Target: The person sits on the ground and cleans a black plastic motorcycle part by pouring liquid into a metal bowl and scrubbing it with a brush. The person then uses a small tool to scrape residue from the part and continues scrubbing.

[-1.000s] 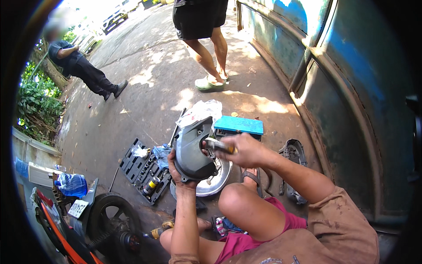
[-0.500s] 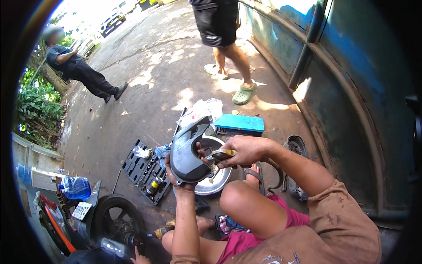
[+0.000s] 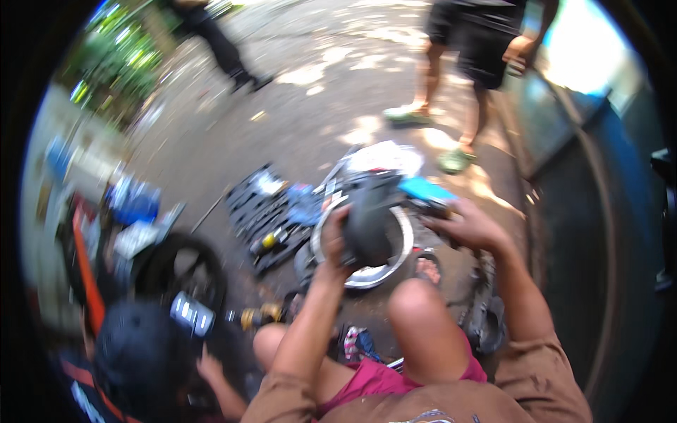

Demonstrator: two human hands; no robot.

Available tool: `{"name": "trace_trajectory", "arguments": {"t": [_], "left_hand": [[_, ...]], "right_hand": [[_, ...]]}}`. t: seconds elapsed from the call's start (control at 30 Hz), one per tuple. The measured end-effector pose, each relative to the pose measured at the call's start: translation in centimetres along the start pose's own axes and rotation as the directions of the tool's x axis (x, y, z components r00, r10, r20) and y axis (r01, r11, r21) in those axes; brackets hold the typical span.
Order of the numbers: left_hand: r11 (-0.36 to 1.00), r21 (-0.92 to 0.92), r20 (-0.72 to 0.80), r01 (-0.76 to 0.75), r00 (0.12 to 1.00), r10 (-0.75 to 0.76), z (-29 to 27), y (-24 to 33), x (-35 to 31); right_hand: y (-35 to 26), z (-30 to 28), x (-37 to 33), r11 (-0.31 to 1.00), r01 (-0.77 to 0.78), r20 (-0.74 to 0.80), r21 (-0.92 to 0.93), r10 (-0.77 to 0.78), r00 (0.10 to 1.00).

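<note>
My left hand (image 3: 334, 243) grips the lower left side of a curved dark grey plastic cover (image 3: 371, 220), held up over a round silver basin (image 3: 407, 247). My right hand (image 3: 462, 224) is closed around a small dark tool (image 3: 438, 209) to the right of the cover, apart from it. Motion smears the tool, so its kind is unclear; earlier its handle looked yellow and black. Just behind the right hand lies a blue box (image 3: 425, 188). The cover hides part of the basin.
An open black socket-set case (image 3: 247, 215) lies left of the basin. A yellow power drill (image 3: 262, 315) is near my left knee. A co-worker in a dark cap (image 3: 141, 345) sits lower left beside a motorcycle wheel (image 3: 151, 282). Someone in green clogs (image 3: 455, 161) stands ahead.
My head view has swung, shifting the scene. The cover has turned to a narrower side. My right hand has moved away from it to the right with the tool.
</note>
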State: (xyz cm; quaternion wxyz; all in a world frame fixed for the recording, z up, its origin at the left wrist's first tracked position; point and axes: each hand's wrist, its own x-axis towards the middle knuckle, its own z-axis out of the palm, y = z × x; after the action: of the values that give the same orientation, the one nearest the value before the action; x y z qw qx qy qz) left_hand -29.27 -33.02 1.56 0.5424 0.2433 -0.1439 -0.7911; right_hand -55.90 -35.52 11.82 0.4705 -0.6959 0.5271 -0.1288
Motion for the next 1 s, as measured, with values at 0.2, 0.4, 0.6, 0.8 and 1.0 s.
{"name": "trace_trajectory", "arguments": {"t": [0.2, 0.4, 0.6, 0.8, 1.0], "left_hand": [[0.913, 0.394, -0.186, -0.109, 0.963, 0.195, 0.8, -3.1, 1.1], [0.96, 0.258, -0.229, -0.106, 0.959, 0.167, 2.0, -3.1, 1.2], [0.957, 0.265, -0.198, -0.121, 0.964, 0.177, 2.0, -3.5, 1.0], [0.905, 0.41, -0.184, -0.115, 0.961, 0.205, 1.3, -3.9, 1.3], [0.889, 0.441, -0.154, -0.123, 0.966, 0.21, 1.0, -4.3, 1.4]], "right_hand": [[-2.7, 2.6, -3.1, 0.99, 0.075, 0.251, 0.117, -0.103, 0.963], [-2.9, 4.1, -2.7, 0.992, -0.016, 0.159, 0.123, -0.004, 0.987], [-2.5, 3.3, -2.0, 0.982, -0.043, 0.07, 0.185, 0.031, 0.997], [-2.4, 2.3, -1.9, 0.985, -0.154, 0.041, 0.083, 0.151, 0.988], [-1.9, 1.9, -1.0, 0.98, -0.158, 0.057, 0.123, 0.152, 0.987]]}}
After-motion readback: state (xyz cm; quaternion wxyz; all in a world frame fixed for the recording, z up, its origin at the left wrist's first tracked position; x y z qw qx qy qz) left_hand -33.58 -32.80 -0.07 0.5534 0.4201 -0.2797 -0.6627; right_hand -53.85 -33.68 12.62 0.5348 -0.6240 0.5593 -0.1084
